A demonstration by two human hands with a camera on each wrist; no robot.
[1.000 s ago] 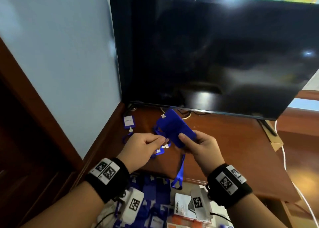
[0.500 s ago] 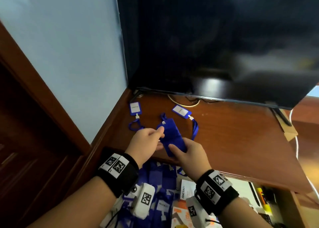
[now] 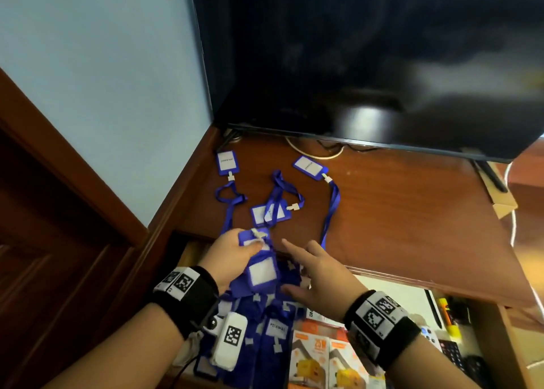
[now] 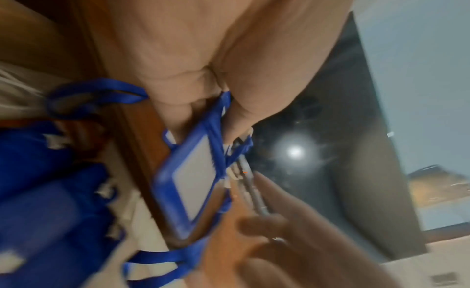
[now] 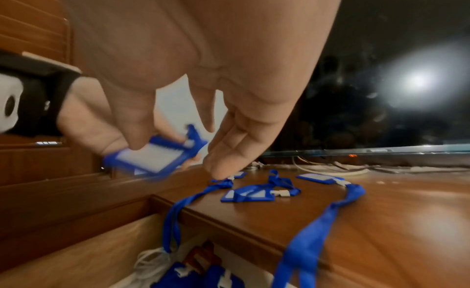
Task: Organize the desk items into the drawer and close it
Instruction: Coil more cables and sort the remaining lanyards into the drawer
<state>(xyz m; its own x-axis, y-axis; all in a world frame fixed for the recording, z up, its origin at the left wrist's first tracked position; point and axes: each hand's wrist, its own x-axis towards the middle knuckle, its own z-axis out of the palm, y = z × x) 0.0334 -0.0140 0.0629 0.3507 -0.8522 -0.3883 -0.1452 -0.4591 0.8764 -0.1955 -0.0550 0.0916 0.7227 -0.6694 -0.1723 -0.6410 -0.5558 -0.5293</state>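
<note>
My left hand (image 3: 245,248) grips a small stack of blue badge holders (image 3: 262,270) over the back edge of the open drawer (image 3: 191,253); the left wrist view shows thumb and fingers pinching the badge holder (image 4: 193,183). My right hand (image 3: 306,270) hovers just right of the stack with fingers spread, holding nothing, as the right wrist view of the right hand (image 5: 223,157) confirms. Three more badge holders with lanyards lie on the desk: a left badge (image 3: 227,161), a middle badge (image 3: 270,213) and a right badge (image 3: 307,164). A lanyard (image 5: 172,216) hangs over the desk edge into the drawer.
The drawer holds several blue badge holders (image 3: 276,328), orange boxes (image 3: 315,356), pens (image 3: 447,315) and a remote (image 3: 453,353). A large dark TV (image 3: 368,64) stands at the back of the wooden desk (image 3: 397,226), with cables (image 3: 318,153) under it. A wall (image 3: 103,79) bounds the left side.
Both hands came down from above the desk to the drawer's back edge. The right hand let go of the badge stack and opened; the left hand still holds it.
</note>
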